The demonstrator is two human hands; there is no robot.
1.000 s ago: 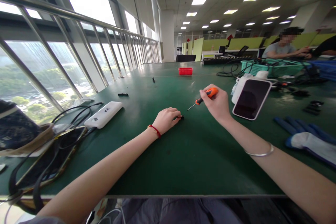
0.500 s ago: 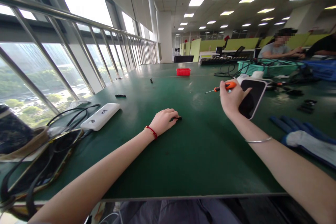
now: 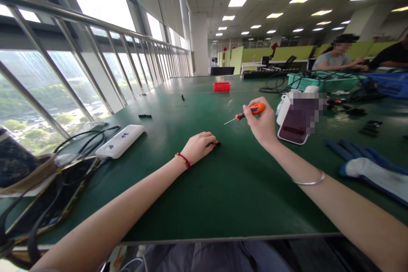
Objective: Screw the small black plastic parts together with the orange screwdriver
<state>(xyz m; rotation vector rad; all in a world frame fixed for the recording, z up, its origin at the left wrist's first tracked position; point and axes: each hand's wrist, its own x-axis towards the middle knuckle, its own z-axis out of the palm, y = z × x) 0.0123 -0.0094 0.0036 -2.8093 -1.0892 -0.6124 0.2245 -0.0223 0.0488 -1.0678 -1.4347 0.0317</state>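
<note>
My left hand (image 3: 200,148) rests on the green tabletop, its fingers closed on a small black part (image 3: 218,143). Most of that part is hidden under the fingers, so its kind does not show. Above the table, my right hand (image 3: 262,123) grips an orange-and-black screwdriver (image 3: 251,111) by the handle. The thin shaft points left and down, its tip apart from the left hand and the black part. Just right of my right hand, a white-edged phone (image 3: 298,121) leans at a tilt with its dark screen facing me.
A white power bank (image 3: 121,141) with black cables lies left. Farther off are small black pieces (image 3: 145,116) and a red bin (image 3: 222,87). Blue-and-white gloves (image 3: 366,165), a teal basket (image 3: 328,81) and a blue basket (image 3: 389,84) are at right. A person (image 3: 336,57) sits beyond.
My right hand has moved left with the screwdriver, away from the phone and nearer my left hand. The phone's screen is less covered now. My left hand has stayed in place.
</note>
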